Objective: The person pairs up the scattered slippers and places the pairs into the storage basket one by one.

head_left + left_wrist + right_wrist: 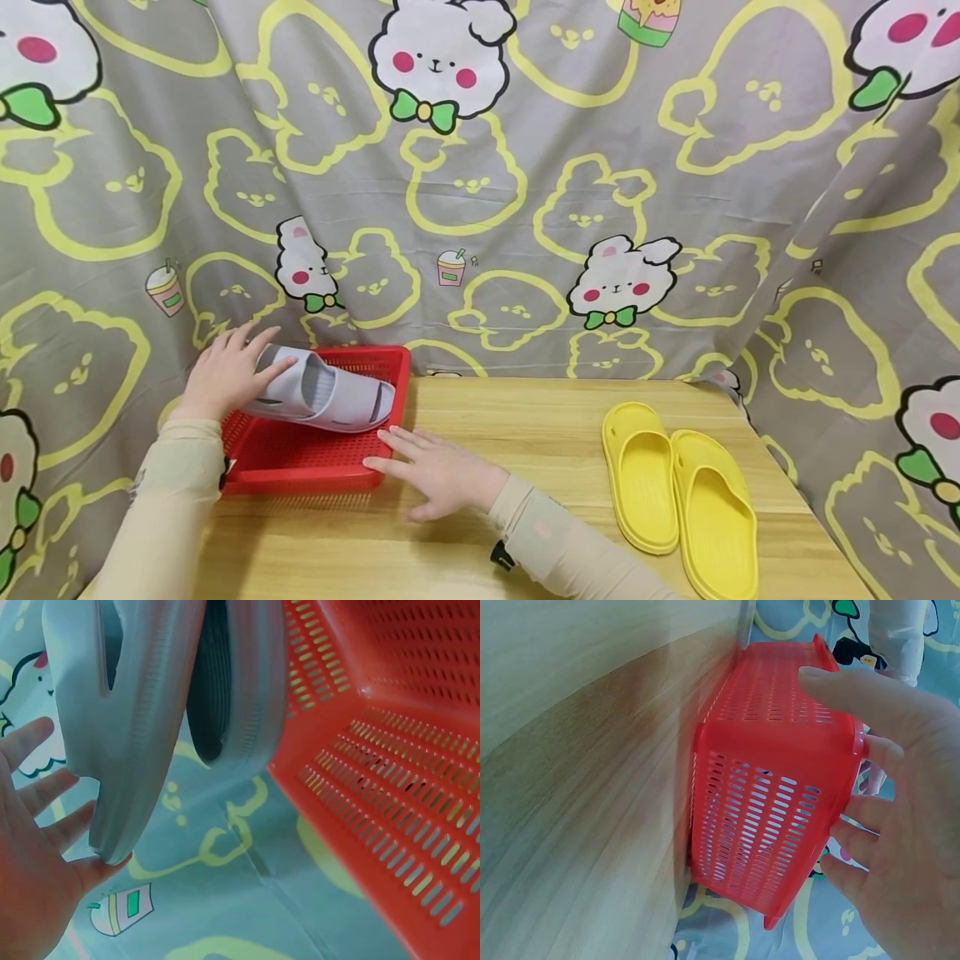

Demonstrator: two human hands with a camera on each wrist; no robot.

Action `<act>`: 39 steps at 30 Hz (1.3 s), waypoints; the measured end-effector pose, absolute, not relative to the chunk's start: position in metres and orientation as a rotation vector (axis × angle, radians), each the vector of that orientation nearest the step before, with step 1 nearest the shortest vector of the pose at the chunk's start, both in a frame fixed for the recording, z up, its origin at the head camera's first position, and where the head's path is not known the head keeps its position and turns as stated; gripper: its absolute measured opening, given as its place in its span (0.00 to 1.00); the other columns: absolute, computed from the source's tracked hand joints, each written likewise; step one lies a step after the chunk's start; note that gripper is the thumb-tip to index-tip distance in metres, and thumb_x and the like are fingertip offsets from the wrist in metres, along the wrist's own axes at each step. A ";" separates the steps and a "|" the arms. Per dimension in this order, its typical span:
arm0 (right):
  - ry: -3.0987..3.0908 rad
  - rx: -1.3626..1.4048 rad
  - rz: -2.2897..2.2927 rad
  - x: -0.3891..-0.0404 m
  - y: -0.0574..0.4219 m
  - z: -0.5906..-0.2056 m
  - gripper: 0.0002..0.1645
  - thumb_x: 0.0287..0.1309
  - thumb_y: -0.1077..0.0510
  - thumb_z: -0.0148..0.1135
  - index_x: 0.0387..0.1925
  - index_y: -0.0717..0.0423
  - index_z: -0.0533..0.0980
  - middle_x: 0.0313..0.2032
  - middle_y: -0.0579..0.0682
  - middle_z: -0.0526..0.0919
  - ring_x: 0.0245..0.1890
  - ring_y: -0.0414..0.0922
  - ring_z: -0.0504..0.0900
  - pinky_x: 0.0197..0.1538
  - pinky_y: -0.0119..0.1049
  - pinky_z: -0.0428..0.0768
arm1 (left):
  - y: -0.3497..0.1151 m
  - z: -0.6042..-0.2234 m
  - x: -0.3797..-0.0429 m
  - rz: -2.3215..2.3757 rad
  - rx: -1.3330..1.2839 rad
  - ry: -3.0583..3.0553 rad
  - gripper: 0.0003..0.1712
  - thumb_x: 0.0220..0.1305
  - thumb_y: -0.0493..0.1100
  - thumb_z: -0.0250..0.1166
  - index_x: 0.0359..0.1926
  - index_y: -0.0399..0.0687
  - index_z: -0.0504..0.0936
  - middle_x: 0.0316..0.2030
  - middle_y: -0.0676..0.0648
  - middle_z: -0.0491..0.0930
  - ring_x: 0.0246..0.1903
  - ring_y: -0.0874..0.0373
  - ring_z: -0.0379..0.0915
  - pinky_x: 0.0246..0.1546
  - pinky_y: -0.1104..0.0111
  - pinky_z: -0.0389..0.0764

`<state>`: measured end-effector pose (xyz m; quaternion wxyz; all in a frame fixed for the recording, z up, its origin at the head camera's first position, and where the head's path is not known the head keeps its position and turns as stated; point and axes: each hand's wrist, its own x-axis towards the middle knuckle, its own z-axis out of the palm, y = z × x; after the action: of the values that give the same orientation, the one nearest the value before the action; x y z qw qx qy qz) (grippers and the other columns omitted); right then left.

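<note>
A pair of grey slippers [348, 400] lies across the back of a red plastic basket [300, 475], one end propped on its left side. My left hand [231, 371] is at that raised end with its fingers spread. In the left wrist view, its fingertips touch or nearly touch the end of the nearer grey slipper [142, 720]; the second grey slipper [255, 697] hangs beside it. At the basket's front right corner is my right hand [442, 473], fingers extended. The right wrist view has those fingers along the basket rim [847, 776], not curled round it.
A pair of yellow slippers [645, 492] stands at the right of the wooden table [517, 417]. A grey curtain [495, 200] with cartoon rabbits hangs behind the table and along both sides, close behind the basket.
</note>
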<state>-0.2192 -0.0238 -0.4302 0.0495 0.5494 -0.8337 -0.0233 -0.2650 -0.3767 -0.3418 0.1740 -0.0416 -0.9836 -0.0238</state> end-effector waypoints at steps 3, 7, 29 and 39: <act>-2.539 1.674 -0.070 -0.220 -0.024 -0.432 0.57 0.55 0.33 0.62 0.77 0.36 0.42 0.78 0.51 0.40 0.78 0.49 0.43 0.77 0.42 0.53 | -0.378 -0.342 -0.268 -0.097 -0.102 -2.784 0.46 0.63 0.72 0.51 0.70 0.46 0.64 0.68 0.27 0.57 0.64 0.25 0.51 0.62 0.30 0.56; -2.538 1.677 -0.054 -0.221 -0.024 -0.433 0.57 0.55 0.34 0.63 0.77 0.36 0.43 0.78 0.52 0.40 0.78 0.49 0.44 0.77 0.42 0.53 | -0.379 -0.343 -0.272 -0.143 -0.065 -2.795 0.46 0.64 0.73 0.48 0.71 0.46 0.62 0.69 0.27 0.55 0.64 0.24 0.50 0.62 0.30 0.55; -2.567 1.682 -0.028 -0.221 -0.023 -0.430 0.58 0.53 0.40 0.67 0.77 0.36 0.44 0.78 0.51 0.40 0.78 0.48 0.43 0.77 0.39 0.53 | -0.382 -0.344 -0.295 -0.332 0.038 -2.771 0.48 0.66 0.74 0.42 0.74 0.48 0.56 0.69 0.25 0.52 0.64 0.23 0.49 0.61 0.29 0.54; -2.574 1.681 -0.028 -0.221 -0.024 -0.430 0.58 0.53 0.40 0.67 0.77 0.36 0.44 0.78 0.50 0.39 0.78 0.48 0.43 0.77 0.39 0.53 | -0.385 -0.348 -0.302 -0.400 0.082 -2.755 0.47 0.67 0.74 0.39 0.75 0.48 0.54 0.69 0.25 0.51 0.65 0.23 0.48 0.61 0.29 0.52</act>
<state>-0.2206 -0.0235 -0.4302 0.0334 0.5464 -0.8368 -0.0092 -0.3022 -0.3850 -0.3477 0.1771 0.0290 -0.9736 -0.1412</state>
